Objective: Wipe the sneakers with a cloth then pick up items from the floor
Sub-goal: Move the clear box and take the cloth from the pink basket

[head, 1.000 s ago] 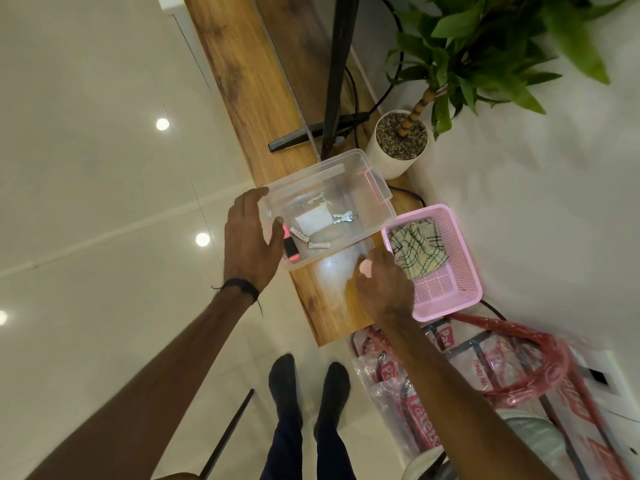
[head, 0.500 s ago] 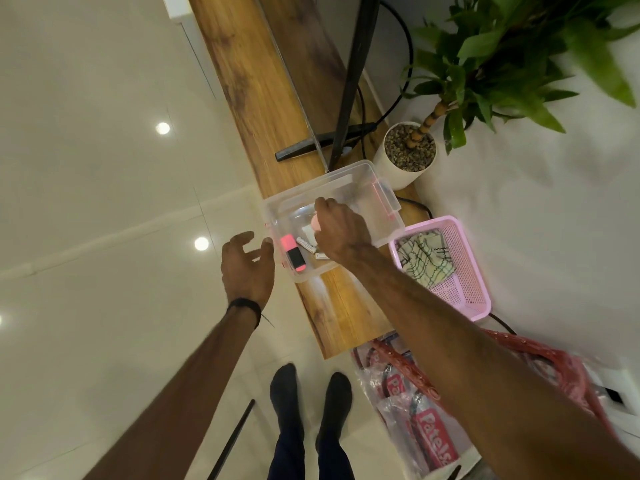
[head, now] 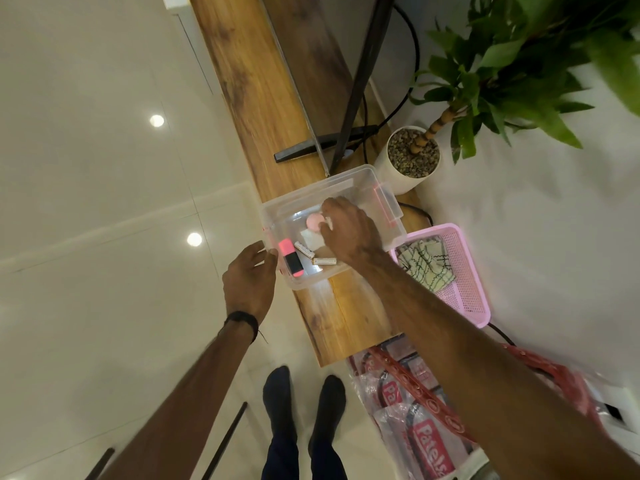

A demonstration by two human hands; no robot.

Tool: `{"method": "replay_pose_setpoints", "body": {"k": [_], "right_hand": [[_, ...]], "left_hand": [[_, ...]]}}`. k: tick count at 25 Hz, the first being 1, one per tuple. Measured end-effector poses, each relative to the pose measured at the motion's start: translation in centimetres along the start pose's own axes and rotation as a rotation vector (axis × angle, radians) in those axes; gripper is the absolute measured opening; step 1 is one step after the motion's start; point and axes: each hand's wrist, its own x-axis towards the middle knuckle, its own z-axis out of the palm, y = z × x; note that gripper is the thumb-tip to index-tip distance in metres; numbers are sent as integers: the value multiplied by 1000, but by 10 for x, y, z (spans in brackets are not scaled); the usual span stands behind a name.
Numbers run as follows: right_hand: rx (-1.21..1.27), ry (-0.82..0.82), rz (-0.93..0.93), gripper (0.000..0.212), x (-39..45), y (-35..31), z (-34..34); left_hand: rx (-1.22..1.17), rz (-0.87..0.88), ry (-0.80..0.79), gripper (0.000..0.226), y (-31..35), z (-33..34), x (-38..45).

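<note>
My right hand [head: 349,230] is down inside the clear bin [head: 388,202] on the wooden shelf [head: 263,109], fingertips at a small pink ball [head: 314,221]; whether I grip it or have just let go, I cannot tell. Left hand [head: 250,282] hovers by the bin's near wall, fingers loosely curled, holding nothing. Already in the bin: pink highlighter [head: 292,262], two batteries [head: 313,254], a white card. The ball looks light, smooth, likely to roll, so I'd pinch across its middle. The bin is thin, stiff, slippery plastic; I'd take it by the rim. The checked cloth [head: 425,263] sits in the pink basket [head: 467,306] beside it.
</note>
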Motion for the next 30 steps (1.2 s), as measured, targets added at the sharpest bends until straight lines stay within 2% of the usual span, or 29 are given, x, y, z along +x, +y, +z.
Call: {"method": "replay_pose_setpoints", "body": {"k": [3, 4, 6, 11, 15, 21, 30], "right_hand": [[52, 373, 48, 18, -19, 22, -31], [90, 453, 108, 18, -24, 33, -39], [162, 496, 230, 20, -32, 53, -49], [309, 334, 303, 32, -37, 69, -49], [337, 201, 394, 25, -33, 73, -43], [414, 180, 480, 26, -30, 74, -49], [404, 152, 482, 25, -33, 70, -60]], "left_hand": [[-66, -41, -2, 39, 1, -1, 3], [-100, -59, 2, 39, 2, -2, 4], [-188, -93, -3, 42, 0, -6, 6], [-281, -91, -77, 37, 1, -8, 4], [-296, -89, -84, 35, 1, -7, 8], [-282, -68, -72, 32, 12, -5, 17], [-224, -87, -68, 33, 16, -4, 29]]}}
